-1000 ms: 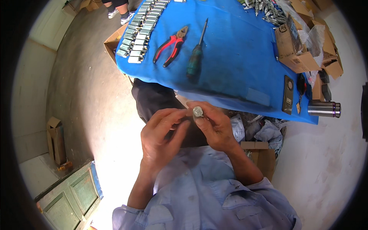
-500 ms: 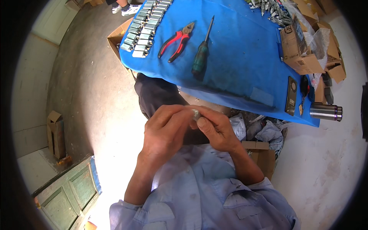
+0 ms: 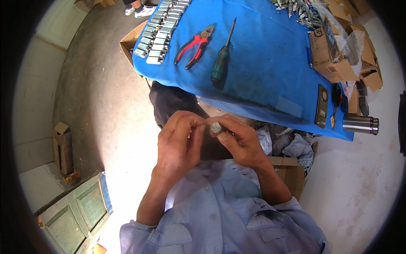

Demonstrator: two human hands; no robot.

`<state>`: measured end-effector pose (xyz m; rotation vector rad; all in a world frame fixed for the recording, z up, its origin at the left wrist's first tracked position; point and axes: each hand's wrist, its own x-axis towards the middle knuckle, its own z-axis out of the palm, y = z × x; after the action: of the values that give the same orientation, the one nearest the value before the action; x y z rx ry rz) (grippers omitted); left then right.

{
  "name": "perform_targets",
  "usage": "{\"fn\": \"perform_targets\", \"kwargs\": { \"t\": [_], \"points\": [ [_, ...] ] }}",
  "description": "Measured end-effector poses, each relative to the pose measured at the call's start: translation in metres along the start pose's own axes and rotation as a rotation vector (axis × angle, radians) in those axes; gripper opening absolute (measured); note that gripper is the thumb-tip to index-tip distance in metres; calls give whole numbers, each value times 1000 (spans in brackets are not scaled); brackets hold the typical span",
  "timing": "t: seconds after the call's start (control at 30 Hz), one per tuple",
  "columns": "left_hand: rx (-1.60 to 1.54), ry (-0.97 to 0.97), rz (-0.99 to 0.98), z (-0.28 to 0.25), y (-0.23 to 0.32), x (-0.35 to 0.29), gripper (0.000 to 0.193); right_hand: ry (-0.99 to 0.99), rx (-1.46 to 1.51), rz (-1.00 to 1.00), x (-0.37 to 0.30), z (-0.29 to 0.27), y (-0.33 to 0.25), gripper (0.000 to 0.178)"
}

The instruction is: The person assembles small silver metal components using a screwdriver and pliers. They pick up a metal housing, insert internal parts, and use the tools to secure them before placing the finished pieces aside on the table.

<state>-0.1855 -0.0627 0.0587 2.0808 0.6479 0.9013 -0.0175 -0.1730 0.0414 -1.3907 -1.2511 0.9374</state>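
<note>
Both my hands meet above my lap, just short of the table's front edge. Between the thumb and fingers of my right hand (image 3: 242,142) is a small silvery metal part (image 3: 216,127) with a round, shiny end facing up. The rest of that part is hidden by the fingers. My left hand (image 3: 179,137) is closed in a pinch, its fingertips close to the right hand's fingers. Whatever the left fingers hold, if anything, cannot be made out.
On the blue-covered table (image 3: 262,63) lie red-and-black pliers (image 3: 196,45), a green-handled screwdriver (image 3: 222,59) and rows of metal parts (image 3: 158,40). At the right are a cardboard box (image 3: 332,55), a dark flat device (image 3: 322,106) and a steel flask (image 3: 359,125). A person's feet (image 3: 141,10) show beyond.
My left fingers have drawn back slightly left from the metal part, so its round end shows more. The right hand still grips it in nearly the same place.
</note>
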Motion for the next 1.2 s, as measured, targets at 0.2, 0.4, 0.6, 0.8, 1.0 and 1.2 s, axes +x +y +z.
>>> {"fn": "perform_targets", "kwargs": {
  "t": [0.2, 0.4, 0.6, 0.8, 1.0, 1.2],
  "points": [
    [45, -41, 70, -1, 1, -3, 29, 4, 231, 65, -2, 4, -2, 37],
    [130, -39, 217, -2, -2, 1, 34, -48, 253, 104, -3, 1, -1, 37],
    [249, -109, 346, -3, -3, 3, 36, -65, 150, 174, -1, -3, -4, 32],
    [319, -199, 419, -3, -4, 3, 30, -36, 50, 108, 0, -3, -4, 31],
    [319, -205, 441, -3, -6, 2, 26, -96, 48, 127, -1, -5, -4, 31],
    [286, -130, 416, 1, -4, 3, 24, -119, 33, 92, -1, -6, -2, 33]
  ]
}}
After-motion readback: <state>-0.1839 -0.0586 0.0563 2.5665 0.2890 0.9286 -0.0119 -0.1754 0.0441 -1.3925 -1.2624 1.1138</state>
